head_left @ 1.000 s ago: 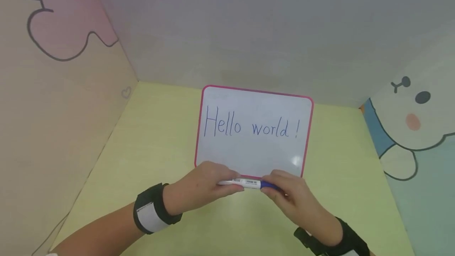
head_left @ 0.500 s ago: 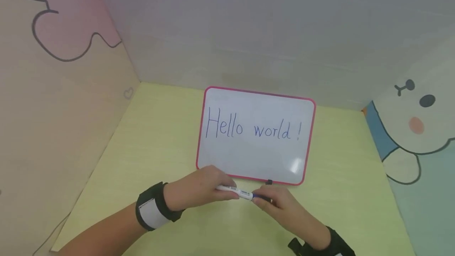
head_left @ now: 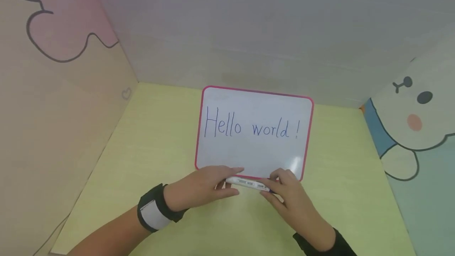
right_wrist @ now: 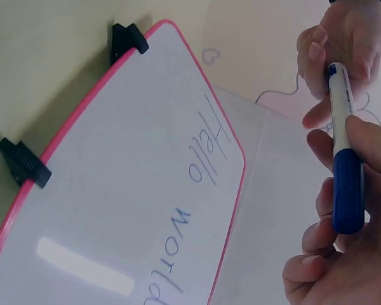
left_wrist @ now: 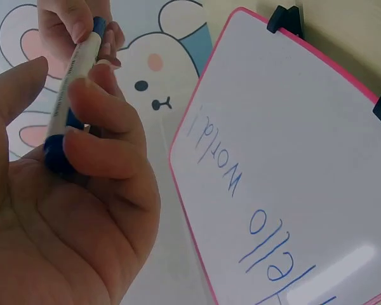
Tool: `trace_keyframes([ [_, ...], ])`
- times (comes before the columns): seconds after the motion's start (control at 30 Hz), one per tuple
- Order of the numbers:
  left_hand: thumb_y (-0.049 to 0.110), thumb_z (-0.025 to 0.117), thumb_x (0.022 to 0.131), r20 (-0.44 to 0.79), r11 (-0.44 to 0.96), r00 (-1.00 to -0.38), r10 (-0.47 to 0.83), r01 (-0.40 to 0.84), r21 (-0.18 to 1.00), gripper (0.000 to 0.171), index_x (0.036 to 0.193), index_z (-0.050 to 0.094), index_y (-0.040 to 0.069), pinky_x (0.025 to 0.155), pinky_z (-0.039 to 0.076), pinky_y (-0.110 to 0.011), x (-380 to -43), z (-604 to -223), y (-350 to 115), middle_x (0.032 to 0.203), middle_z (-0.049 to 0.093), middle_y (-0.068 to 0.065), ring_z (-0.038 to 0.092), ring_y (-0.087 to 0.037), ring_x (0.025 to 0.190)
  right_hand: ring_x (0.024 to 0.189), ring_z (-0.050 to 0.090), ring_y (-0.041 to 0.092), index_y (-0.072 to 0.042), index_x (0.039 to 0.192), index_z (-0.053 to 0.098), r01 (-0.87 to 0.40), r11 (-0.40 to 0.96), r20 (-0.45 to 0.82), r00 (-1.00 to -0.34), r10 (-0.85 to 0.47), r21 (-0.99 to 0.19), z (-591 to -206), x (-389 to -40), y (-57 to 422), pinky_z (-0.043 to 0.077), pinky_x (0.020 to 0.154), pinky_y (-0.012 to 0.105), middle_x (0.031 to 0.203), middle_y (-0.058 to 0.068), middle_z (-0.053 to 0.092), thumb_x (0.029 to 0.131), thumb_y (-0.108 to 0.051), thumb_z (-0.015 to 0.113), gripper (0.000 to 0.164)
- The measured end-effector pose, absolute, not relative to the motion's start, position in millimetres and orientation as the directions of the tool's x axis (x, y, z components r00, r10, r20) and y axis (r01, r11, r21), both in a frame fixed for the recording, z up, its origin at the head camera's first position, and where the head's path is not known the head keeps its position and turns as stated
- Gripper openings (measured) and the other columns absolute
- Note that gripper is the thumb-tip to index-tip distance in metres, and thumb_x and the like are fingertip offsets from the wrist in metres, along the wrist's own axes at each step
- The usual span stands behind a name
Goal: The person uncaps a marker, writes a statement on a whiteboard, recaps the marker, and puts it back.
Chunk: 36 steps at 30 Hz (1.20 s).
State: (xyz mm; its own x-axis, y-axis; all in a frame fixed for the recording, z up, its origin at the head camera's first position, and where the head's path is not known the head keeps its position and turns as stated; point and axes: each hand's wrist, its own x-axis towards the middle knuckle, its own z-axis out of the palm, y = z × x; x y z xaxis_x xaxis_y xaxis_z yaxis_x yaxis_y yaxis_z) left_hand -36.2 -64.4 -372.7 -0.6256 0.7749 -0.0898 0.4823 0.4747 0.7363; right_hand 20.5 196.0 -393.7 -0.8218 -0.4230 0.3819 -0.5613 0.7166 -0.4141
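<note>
A whiteboard marker (head_left: 249,183) with a white barrel and blue ends lies level between both hands, just before the whiteboard's lower edge. My right hand (head_left: 295,204) pinches it near the capped end; the blue cap (right_wrist: 348,190) shows plainly in the right wrist view. Around the other end is my left hand (head_left: 199,189), its thumb lifted off the barrel and its fingers loosely bent beside it. In the left wrist view the marker's blue tail end (left_wrist: 58,155) lies over the left palm. The pink-framed whiteboard (head_left: 249,153) bears "Hello world !" in blue handwriting.
Black clips (left_wrist: 287,20) sit on the whiteboard's lower edge in the wrist views. A pale yellow table (head_left: 160,129) lies beneath. Walls surround it: a grey back wall (head_left: 249,31), a left wall (head_left: 53,129) with line drawings, and a right one with a cartoon animal (head_left: 416,129).
My left thumb and fingers have spread away from the barrel they pinched. My right hand first drew back with the marker, then returned toward the board, and now covers the blue cap in the head view.
</note>
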Motion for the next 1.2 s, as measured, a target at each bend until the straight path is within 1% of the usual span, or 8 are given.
trace_keyframes([
  [0.1, 0.043, 0.059, 0.091, -0.130, 0.526, -0.680, 0.722, 0.417, 0.742, 0.061, 0.145, 0.038, 0.021, 0.063, 0.047, -0.018, -39, -372, -72, 0.090, 0.055, 0.015, 0.052, -0.003, 0.079, 0.081, 0.036, 0.005, -0.015, 0.105, 0.071, -0.486, 0.763, 0.379, -0.862, -0.338, -0.426, -392, 18, 211, 0.035, 0.064, 0.019, 0.088, -0.009, 0.049, 0.081, -0.015, 0.073, 0.024],
  [0.2, 0.044, 0.058, 0.091, -0.144, 0.542, -0.723, 0.676, 0.355, 0.762, 0.062, 0.146, 0.036, 0.023, 0.067, 0.049, -0.020, -42, -370, -79, 0.097, 0.056, 0.018, 0.053, -0.003, 0.085, 0.083, 0.038, 0.003, -0.009, 0.110, 0.068, -0.352, 0.791, 0.338, -0.921, -0.196, -0.500, -390, 17, 229, 0.036, 0.066, 0.019, 0.090, -0.005, 0.050, 0.083, -0.008, 0.070, 0.027],
  [0.37, 0.041, 0.059, 0.092, -0.141, 0.553, -0.768, 0.625, 0.307, 0.774, 0.046, 0.134, 0.052, 0.025, 0.074, 0.050, -0.023, -44, -372, -91, 0.094, 0.057, 0.020, 0.053, -0.004, 0.088, 0.079, 0.037, 0.007, 0.001, 0.117, 0.056, -0.084, 0.824, 0.233, -0.971, 0.059, -0.561, -390, 14, 260, 0.034, 0.061, 0.020, 0.091, 0.004, 0.045, 0.097, -0.015, 0.051, 0.026],
  [0.47, 0.038, 0.059, 0.092, -0.151, 0.559, -0.769, 0.621, 0.300, 0.773, 0.034, 0.123, 0.060, 0.023, 0.073, 0.050, -0.023, -45, -375, -95, 0.088, 0.058, 0.019, 0.054, -0.004, 0.085, 0.078, 0.037, 0.017, 0.005, 0.118, 0.053, 0.065, 0.841, 0.169, -0.969, 0.183, -0.538, -395, 7, 282, 0.031, 0.060, 0.027, 0.089, 0.011, 0.045, 0.100, -0.020, 0.043, 0.033],
  [0.6, 0.036, 0.060, 0.092, -0.171, 0.573, -0.764, 0.622, 0.296, 0.764, 0.029, 0.117, 0.064, 0.021, 0.068, 0.049, -0.022, -45, -379, -97, 0.082, 0.058, 0.017, 0.055, -0.005, 0.081, 0.078, 0.042, 0.028, 0.009, 0.117, 0.056, 0.232, 0.835, 0.086, -0.945, 0.314, -0.499, -416, -5, 315, 0.030, 0.060, 0.033, 0.090, 0.020, 0.054, 0.099, -0.021, 0.040, 0.039],
  [0.77, 0.035, 0.060, 0.092, -0.175, 0.585, -0.766, 0.618, 0.300, 0.754, 0.029, 0.116, 0.065, 0.020, 0.067, 0.049, -0.021, -44, -381, -97, 0.081, 0.058, 0.017, 0.055, -0.005, 0.080, 0.069, 0.048, 0.029, 0.011, 0.114, 0.058, 0.352, 0.854, -0.071, -0.933, 0.353, -0.384, -447, -17, 345, 0.034, 0.051, 0.031, 0.083, 0.021, 0.061, 0.097, -0.021, 0.042, 0.039],
  [0.9, 0.035, 0.060, 0.092, -0.170, 0.584, -0.763, 0.623, 0.310, 0.750, 0.031, 0.118, 0.065, 0.018, 0.066, 0.049, -0.021, -44, -382, -98, 0.081, 0.058, 0.016, 0.054, -0.005, 0.079, 0.057, 0.049, 0.023, 0.015, 0.111, 0.056, 0.368, 0.869, -0.182, -0.928, 0.324, -0.330, -462, -23, 357, 0.035, 0.043, 0.029, 0.073, 0.017, 0.058, 0.096, -0.017, 0.044, 0.038],
  [1.2, 0.037, 0.059, 0.092, -0.193, 0.596, -0.762, 0.618, 0.293, 0.747, 0.029, 0.117, 0.065, 0.022, 0.066, 0.049, -0.021, -43, -384, -100, 0.086, 0.059, 0.019, 0.053, -0.005, 0.081, 0.060, 0.049, 0.024, 0.018, 0.108, 0.055, 0.373, 0.888, -0.238, -0.919, 0.314, -0.270, -480, -31, 365, 0.038, 0.046, 0.030, 0.073, 0.018, 0.057, 0.093, -0.015, 0.051, 0.037],
])
